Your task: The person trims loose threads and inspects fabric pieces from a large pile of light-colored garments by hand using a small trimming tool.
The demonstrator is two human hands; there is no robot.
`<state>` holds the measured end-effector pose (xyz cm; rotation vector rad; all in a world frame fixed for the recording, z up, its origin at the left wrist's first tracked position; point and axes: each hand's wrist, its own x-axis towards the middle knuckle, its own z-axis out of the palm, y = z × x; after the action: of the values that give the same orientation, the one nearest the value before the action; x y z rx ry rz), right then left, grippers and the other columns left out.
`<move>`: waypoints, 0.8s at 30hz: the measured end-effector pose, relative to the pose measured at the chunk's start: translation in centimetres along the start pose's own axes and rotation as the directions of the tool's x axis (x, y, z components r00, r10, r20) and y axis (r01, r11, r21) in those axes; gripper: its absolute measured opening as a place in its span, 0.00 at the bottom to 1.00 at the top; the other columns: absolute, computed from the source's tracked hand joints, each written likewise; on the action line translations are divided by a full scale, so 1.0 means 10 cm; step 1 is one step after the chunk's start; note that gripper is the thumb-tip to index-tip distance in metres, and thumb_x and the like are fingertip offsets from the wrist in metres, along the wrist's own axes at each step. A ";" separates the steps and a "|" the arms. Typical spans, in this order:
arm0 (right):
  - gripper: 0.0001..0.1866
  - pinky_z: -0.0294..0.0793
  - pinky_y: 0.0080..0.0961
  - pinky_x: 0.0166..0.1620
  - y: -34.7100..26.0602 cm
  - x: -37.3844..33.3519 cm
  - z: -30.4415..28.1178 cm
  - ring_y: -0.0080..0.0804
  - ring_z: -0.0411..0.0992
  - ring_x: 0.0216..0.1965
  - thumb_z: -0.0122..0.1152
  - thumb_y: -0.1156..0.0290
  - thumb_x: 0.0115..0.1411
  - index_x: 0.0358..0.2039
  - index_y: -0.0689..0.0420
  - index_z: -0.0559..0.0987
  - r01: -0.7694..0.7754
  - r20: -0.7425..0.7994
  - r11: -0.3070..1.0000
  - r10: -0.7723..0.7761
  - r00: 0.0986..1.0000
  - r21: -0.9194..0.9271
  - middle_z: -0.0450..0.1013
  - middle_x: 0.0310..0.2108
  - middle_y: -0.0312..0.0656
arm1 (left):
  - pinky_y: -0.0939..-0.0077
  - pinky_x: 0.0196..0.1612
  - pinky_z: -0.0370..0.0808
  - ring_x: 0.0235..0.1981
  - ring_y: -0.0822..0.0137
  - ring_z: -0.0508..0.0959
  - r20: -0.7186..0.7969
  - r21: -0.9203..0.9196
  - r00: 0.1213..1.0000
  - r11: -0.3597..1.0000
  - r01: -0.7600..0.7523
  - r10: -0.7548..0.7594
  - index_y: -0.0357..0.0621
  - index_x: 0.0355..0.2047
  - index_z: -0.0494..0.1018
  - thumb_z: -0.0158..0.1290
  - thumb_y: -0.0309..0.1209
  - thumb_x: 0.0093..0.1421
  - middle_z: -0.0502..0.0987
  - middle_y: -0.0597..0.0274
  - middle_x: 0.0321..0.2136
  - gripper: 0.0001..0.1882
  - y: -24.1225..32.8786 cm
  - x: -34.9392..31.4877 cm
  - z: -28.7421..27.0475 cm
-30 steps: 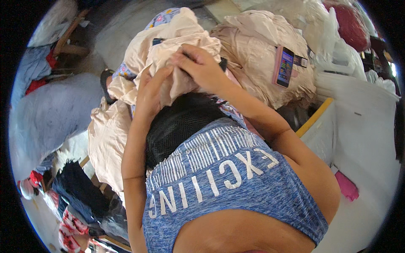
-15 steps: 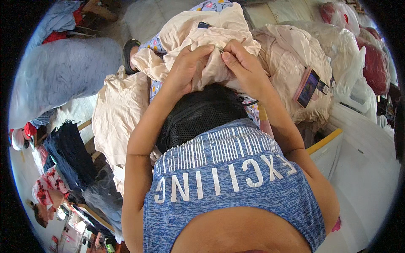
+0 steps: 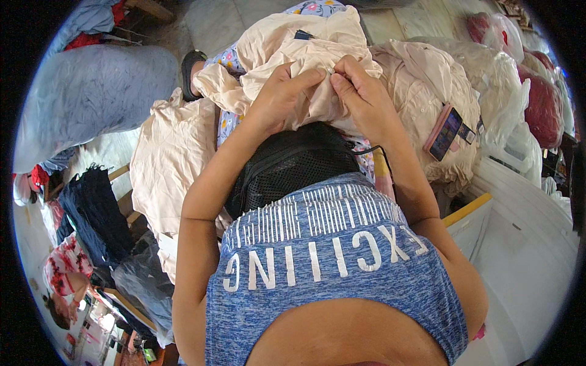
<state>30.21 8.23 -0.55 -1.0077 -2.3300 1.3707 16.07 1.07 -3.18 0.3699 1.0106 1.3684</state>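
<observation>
A beige cloth garment (image 3: 268, 38) lies bunched over my lap, with a small dark label (image 3: 303, 35) near its far side. My left hand (image 3: 282, 94) pinches a fold of it between thumb and fingers. Close on the right, my right hand (image 3: 361, 91) is closed at the same spot, thumb against forefinger. A tiny pale, shiny bit shows between the two sets of fingertips, too small to name. The fingertips nearly meet, and the cloth beneath them is partly hidden. A black mesh bag (image 3: 293, 168) rests at my waist, below the hands.
More beige garments (image 3: 421, 79) are heaped at right, with a phone (image 3: 444, 133) on top. Another beige cloth (image 3: 168, 165) hangs at left. Plastic-wrapped bundles (image 3: 110, 97) stand on both sides. A yellow-edged white panel (image 3: 476, 222) is by my right elbow. Another person (image 3: 67, 287) is at far left.
Both hands have shifted slightly right in the picture, along with the garment and its label. My grip on the cloth stays much the same, fingertips close together.
</observation>
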 end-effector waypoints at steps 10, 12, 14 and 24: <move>0.11 0.64 0.40 0.29 -0.08 -0.01 -0.03 0.52 0.68 0.28 0.41 0.61 0.58 0.33 0.55 0.65 0.057 -0.001 0.977 -0.058 0.998 -0.207 0.69 0.22 0.51 | 0.83 0.33 0.69 0.30 0.75 0.72 0.084 0.075 0.996 0.996 -0.040 0.034 0.36 0.38 0.69 0.49 0.31 0.54 0.73 0.64 0.31 0.13 -0.01 -0.01 -0.02; 0.11 0.64 0.38 0.28 -0.07 -0.01 -0.03 0.49 0.69 0.27 0.43 0.60 0.58 0.32 0.56 0.65 0.072 -0.004 0.979 -0.074 0.997 -0.190 0.69 0.21 0.50 | 0.82 0.34 0.70 0.31 0.74 0.73 0.059 0.084 0.998 0.996 -0.023 0.018 0.35 0.38 0.69 0.49 0.30 0.53 0.73 0.63 0.32 0.14 -0.04 0.00 -0.05; 0.12 0.65 0.33 0.27 0.02 0.00 -0.04 0.41 0.70 0.24 0.46 0.61 0.57 0.31 0.57 0.66 0.102 -0.010 0.986 -0.104 0.995 -0.134 0.69 0.19 0.45 | 0.80 0.34 0.72 0.31 0.72 0.74 0.002 0.101 1.000 0.995 0.028 -0.029 0.35 0.39 0.68 0.50 0.30 0.52 0.74 0.60 0.32 0.15 -0.06 0.01 -0.11; 0.08 0.65 0.24 0.26 0.40 0.51 -0.03 0.28 0.66 0.21 0.55 0.67 0.51 0.27 0.57 0.71 0.020 -0.153 0.996 -0.034 0.988 -0.090 0.69 0.19 0.40 | 0.70 0.26 0.68 0.19 0.63 0.73 0.265 0.836 0.958 0.522 -0.170 -0.113 0.31 0.22 0.69 0.49 0.37 0.46 0.72 0.49 0.17 0.17 -0.03 -0.01 -0.19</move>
<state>28.39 13.15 -4.44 -1.0629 -2.2972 1.1457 14.83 0.28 -4.36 1.3109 1.3842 0.6859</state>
